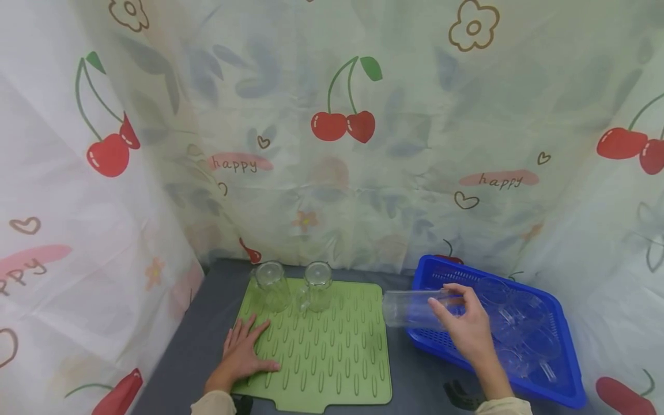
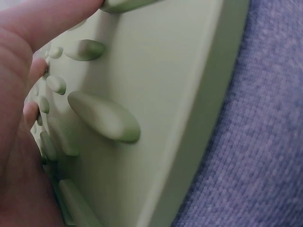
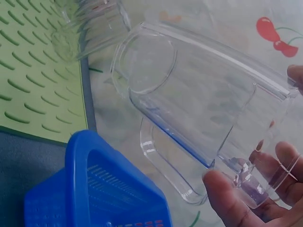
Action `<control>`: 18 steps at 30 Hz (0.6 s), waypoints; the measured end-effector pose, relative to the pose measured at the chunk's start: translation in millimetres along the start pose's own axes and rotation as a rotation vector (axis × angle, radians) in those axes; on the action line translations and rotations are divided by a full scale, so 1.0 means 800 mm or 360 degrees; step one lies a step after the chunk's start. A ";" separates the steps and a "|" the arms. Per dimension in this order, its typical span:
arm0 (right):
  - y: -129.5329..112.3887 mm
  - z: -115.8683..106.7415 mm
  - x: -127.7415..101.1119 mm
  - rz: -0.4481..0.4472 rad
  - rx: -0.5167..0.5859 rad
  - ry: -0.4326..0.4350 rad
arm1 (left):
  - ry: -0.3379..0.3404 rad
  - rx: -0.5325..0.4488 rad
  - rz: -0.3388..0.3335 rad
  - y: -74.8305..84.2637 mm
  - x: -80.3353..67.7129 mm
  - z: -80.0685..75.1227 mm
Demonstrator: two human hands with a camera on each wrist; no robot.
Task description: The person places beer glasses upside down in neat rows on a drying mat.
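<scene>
Clear plastic, a handled cup [image 1: 415,308] lies on its side in the right hand [image 1: 469,328], whose fingers [image 3: 227,201] curl round its base end while the open mouth points toward the green drying mat [image 1: 332,357]. The cup hangs just above the near-left rim of the blue basket [image 1: 565,392], between basket and mat. More clear cups [image 1: 519,323] lie in the basket, right of the mat. Two cups [image 1: 293,285] stand mouth-down at the mat's far edge (the wrist view shows one of them blurred). The left hand [image 1: 244,354] lies flat on the mat's near-left corner, fingers [image 1: 244,331] spread, pressing it to the grey counter [image 1: 187,357]. By the look of it, this is the carrying step; setting it beside the two would call for turning its mouth down.
</scene>
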State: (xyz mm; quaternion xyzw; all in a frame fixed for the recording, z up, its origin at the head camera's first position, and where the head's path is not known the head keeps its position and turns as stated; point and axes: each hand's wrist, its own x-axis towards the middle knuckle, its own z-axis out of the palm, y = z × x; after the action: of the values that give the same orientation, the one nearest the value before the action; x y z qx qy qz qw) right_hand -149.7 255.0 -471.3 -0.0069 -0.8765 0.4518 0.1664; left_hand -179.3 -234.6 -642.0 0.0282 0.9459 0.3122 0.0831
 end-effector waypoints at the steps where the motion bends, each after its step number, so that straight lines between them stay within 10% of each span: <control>1: -0.001 0.001 0.000 0.0005 0.0018 -0.0012 | 0.0001 -0.0002 0.0000 0.001 0.000 -0.001; 18: -0.014 0.028 0.002 0.0048 0.0315 -0.0136 | 0.0024 -0.0003 0.0005 0.002 -0.001 0.000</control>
State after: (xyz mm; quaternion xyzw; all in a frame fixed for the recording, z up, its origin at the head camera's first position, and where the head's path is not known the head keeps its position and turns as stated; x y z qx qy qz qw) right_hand -156.2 231.3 -474.0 0.0157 -0.8337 0.5384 0.1219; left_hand -178.7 -233.3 -641.4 0.0272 0.9462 0.3134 0.0754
